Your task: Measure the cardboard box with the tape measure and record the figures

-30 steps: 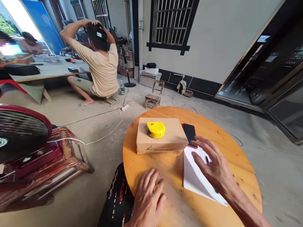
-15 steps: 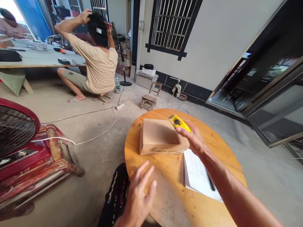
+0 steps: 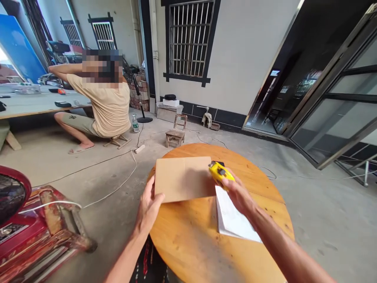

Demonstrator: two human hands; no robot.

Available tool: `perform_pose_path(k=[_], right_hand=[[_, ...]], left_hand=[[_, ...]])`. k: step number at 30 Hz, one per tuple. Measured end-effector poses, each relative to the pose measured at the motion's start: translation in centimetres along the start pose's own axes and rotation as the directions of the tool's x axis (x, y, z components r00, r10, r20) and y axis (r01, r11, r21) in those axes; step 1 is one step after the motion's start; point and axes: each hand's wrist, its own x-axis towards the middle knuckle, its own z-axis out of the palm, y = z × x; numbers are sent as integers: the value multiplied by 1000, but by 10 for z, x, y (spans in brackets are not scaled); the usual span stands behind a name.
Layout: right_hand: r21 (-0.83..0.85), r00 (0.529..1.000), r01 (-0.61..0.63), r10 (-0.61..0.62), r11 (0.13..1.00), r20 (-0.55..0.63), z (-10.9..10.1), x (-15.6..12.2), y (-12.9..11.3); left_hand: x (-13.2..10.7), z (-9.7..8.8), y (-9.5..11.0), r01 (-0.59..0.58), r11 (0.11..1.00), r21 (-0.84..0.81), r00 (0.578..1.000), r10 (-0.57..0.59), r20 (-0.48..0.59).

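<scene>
A flat cardboard box lies on the round wooden table. My left hand grips the box at its near left corner, thumb on top. My right hand is closed on a yellow tape measure and holds it just above the box's right edge. A white sheet of paper lies on the table under my right wrist.
A person in a beige shirt sits on a low stool by a long worktable at the back left. A red fan and a worn red stand are at the left. A small wooden chair and cables lie on the concrete floor.
My right hand picked the tape measure up off the box and carried it to the box's right edge. My left hand rose from the table and took hold of the box's left corner.
</scene>
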Motion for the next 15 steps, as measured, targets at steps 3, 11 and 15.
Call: perform_pose_path(k=[3,11,15], right_hand=[[33,991,-11,6,999,133,-9,-58,4],[21,993,-6,4,1000,120,-15,-114,32],[-42,991,64,-59,997,119,-21,-125,30]], left_hand=[[-37,-11,-17,25,990,-136,999,-30,-32],[-75,-1,-35,53,988,-146,997,-62,-52],[-91,-11,-10,-11,992,126,971,41,-236]])
